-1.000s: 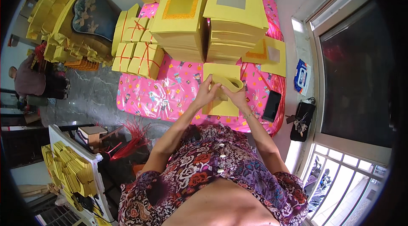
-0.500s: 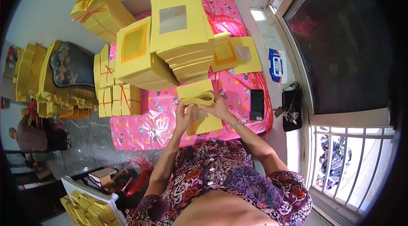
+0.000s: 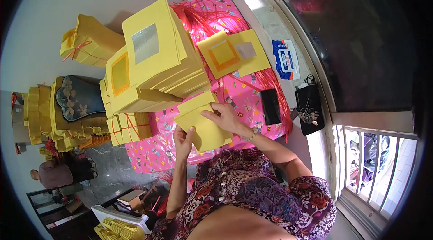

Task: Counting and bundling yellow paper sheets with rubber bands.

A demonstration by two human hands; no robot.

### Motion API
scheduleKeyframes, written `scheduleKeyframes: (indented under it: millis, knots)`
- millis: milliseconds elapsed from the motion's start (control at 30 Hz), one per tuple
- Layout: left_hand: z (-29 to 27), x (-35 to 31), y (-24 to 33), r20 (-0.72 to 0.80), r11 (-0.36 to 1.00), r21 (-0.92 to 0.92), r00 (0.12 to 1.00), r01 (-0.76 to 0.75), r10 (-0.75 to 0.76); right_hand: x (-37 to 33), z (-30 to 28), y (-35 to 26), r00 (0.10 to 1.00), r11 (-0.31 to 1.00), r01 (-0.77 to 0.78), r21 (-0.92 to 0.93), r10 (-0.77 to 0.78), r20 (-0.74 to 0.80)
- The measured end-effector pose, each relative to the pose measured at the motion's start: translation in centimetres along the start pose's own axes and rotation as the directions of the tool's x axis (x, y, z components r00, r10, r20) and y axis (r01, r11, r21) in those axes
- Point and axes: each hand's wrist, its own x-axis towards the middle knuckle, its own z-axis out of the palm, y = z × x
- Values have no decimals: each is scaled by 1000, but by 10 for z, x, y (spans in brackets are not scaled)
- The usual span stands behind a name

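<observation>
The work is on a pink table (image 3: pixel 153 156), just on the near side of the tall stack (image 3: pixel 160 52). There the left hand (image 3: pixel 181 141) pinches a yellow sheet (image 3: pixel 204 130) by its left edge, thumb on top. The right hand (image 3: pixel 223 117) has bent fingers on the sheet's far part; whether it grips cannot be told. Another sheet (image 3: pixel 197 102) lies partly beneath, between this one and the stack.

Right of the stack, beyond the phone (image 3: pixel 270 107), is a blue-and-white packet (image 3: pixel 285 61); its contents are hidden. Also to the right, nearer the person, a black pouch (image 3: pixel 309 104) has keys (image 3: pixel 307 116) on top; its inside does not show. Left of the stack, red strings bind yellow bundles (image 3: pixel 131 127).

Half a second ago the sheet was curled into a loop between both hands; now it is spread much flatter. The view has also turned, while the phone remains right of the stack.
</observation>
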Motion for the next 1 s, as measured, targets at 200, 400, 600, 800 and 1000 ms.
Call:
scheduleKeyframes:
  millis: [200,400,600,800,1000]
  knots:
    - [-2,-7,19,-18,998,49,999,39,-39,-3,3,-12,996,947,25,320,2,-84]
    - [0,-8,28,-38,994,82,997,71,-68,-5,-10,-14,999,978,-3,207,11,-36]
    - [-2,-6,29,-67,994,95,996,62,-56,-11,-10,18,964,914,-159,374,61,259]
    - [-11,-21,32,-123,997,62,991,55,-47,81,-61,110,902,962,-164,-218,57,-429]
    - [-10,-42,28,-146,998,25,988,50,-45,150,-104,174,806,644,-514,-566,138,-575]
